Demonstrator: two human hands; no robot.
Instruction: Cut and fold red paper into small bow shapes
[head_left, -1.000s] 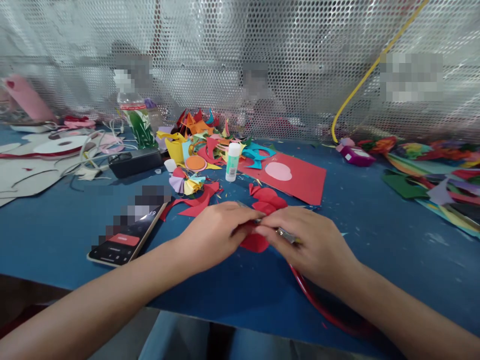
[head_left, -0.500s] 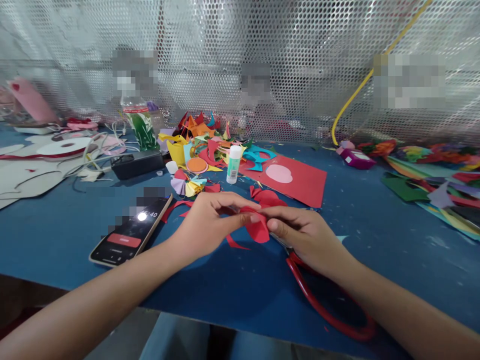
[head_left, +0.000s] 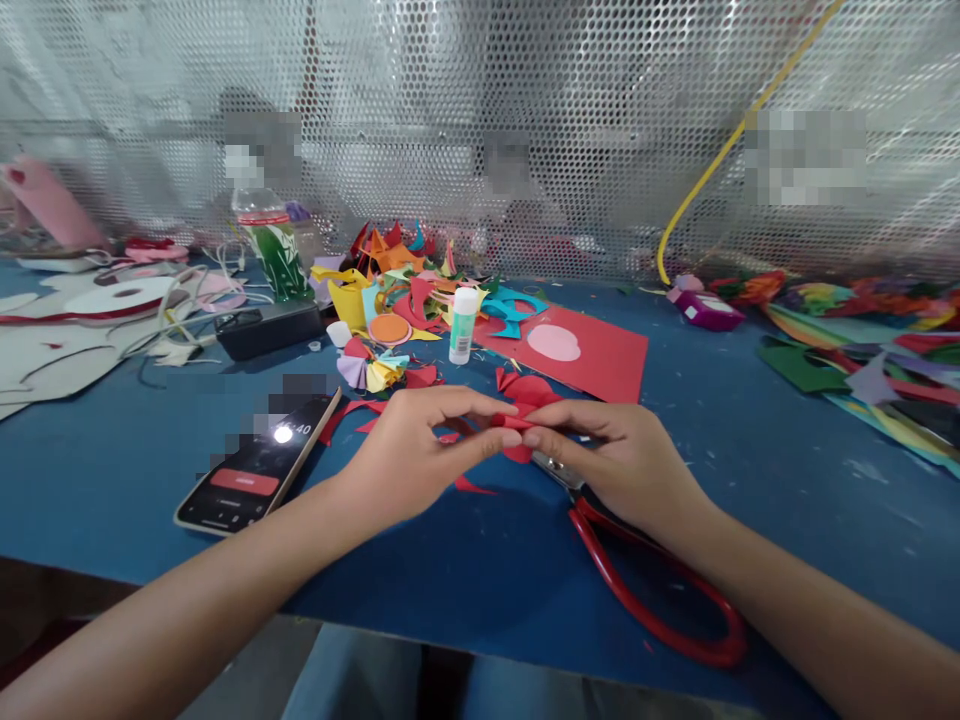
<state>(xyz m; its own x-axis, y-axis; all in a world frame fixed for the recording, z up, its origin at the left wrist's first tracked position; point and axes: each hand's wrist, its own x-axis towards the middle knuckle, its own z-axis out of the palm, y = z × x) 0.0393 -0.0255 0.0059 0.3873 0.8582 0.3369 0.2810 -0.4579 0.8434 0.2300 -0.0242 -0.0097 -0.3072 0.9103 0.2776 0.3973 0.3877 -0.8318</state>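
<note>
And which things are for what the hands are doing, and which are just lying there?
Likely for the job:
Red paper, held by left hand and right hand
Scissors, beside the right hand
Glue stick, perhaps

Probably just lying about:
Phone
Bottle
Ribbon spool
Purple box

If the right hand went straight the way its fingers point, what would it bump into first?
Past the red paper they both pinch, probably the left hand. The right hand points toward it, with fingertips very close; whether they already touch is hard to tell.
</note>
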